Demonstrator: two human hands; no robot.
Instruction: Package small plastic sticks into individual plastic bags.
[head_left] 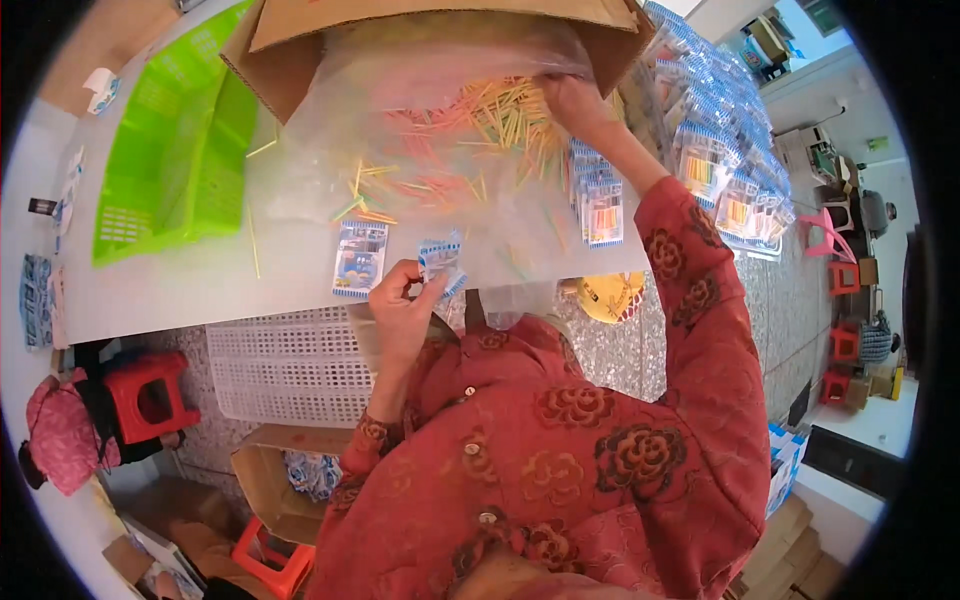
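Note:
My left hand [400, 305] is closed on a small blue-and-white plastic packet [440, 260], pinched between thumb and fingers just past the table's front edge. A flat packet [360, 260] of the same kind lies on the table to its left. Out at the far side, my right hand [575, 105] reaches into a heap of thin yellow, green and pink sticks [510, 115] at the mouth of a cardboard box [350, 30]. Its fingertips are down at the sticks and do not show clearly. A stack of filled packets [601, 210] stands below my right forearm.
A green plastic basket [175, 150] sits on the left of the table. Many filled packets [705, 150] are piled at the right. Clear plastic sheeting [330, 130] spreads from the box. Under the table are a white crate [290, 370] and an open carton [275, 490].

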